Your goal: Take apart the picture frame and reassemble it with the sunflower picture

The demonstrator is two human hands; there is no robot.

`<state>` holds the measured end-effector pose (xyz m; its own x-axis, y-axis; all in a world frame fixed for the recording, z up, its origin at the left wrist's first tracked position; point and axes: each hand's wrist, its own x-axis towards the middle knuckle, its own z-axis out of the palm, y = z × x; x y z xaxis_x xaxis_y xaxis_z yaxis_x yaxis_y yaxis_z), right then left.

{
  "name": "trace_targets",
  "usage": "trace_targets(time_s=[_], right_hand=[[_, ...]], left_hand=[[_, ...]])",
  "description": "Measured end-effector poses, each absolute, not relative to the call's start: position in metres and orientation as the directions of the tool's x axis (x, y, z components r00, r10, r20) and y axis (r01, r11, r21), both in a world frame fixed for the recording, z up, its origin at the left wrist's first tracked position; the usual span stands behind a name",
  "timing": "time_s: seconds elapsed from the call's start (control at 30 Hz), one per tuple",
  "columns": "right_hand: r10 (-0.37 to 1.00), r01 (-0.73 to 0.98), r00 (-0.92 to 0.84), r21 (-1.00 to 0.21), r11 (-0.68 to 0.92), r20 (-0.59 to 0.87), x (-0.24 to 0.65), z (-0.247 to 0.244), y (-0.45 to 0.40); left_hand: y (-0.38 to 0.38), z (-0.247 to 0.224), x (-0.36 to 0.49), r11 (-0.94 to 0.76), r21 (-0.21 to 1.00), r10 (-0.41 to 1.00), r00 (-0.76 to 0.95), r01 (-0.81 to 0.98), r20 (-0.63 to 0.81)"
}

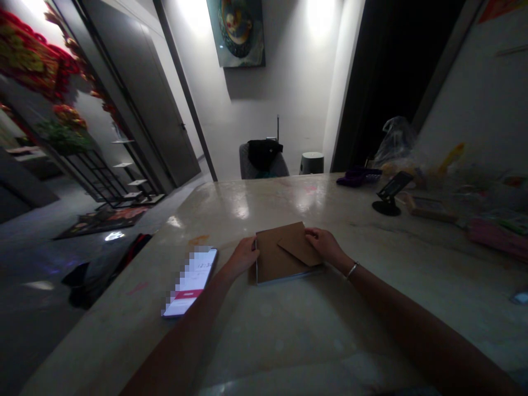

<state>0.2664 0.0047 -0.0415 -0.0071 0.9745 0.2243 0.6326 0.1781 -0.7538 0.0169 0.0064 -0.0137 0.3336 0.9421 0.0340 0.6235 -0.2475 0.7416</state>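
Note:
A flat brown cardboard-covered piece (274, 256), like a notebook or a thin box, is in front of me on the table. Its edges are pale, and a pointed brown flap (303, 247) crosses its right half. The fingers of my left hand (244, 256) are closed on its left edge. At the upper right edge, my right hand (325, 245) grips it with bent fingers; a thin bracelet (352, 269) circles that wrist. Beside my left forearm lies a phone (193, 280) with a lit screen, partly pixelated.
The pale, glossy table (289, 330) spreads around my hands. On its right stand a black phone stand (390, 195), a purple item (358, 177), plastic bags (396, 143) and dim clutter. Beyond the far edge are a chair (264, 159) with dark cloth and a stool (312, 163).

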Motion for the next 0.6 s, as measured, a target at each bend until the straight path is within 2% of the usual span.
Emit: trace_targets(time_s=[0.23,0.6], right_hand=[[0.973,0.565,0.027,-0.806,0.176,0.231,0.268,-0.049,0.009],[0.994,0.241,0.105,-0.97,0.013,0.039,0.268,-0.05,0.008]], left_hand=[[0.005,-0.011,0.008,-0.212,0.839,0.876,0.479,0.501,-0.064],[0.009,-0.02,0.007,-0.217,0.766,0.925,0.378,0.606,-0.037]])
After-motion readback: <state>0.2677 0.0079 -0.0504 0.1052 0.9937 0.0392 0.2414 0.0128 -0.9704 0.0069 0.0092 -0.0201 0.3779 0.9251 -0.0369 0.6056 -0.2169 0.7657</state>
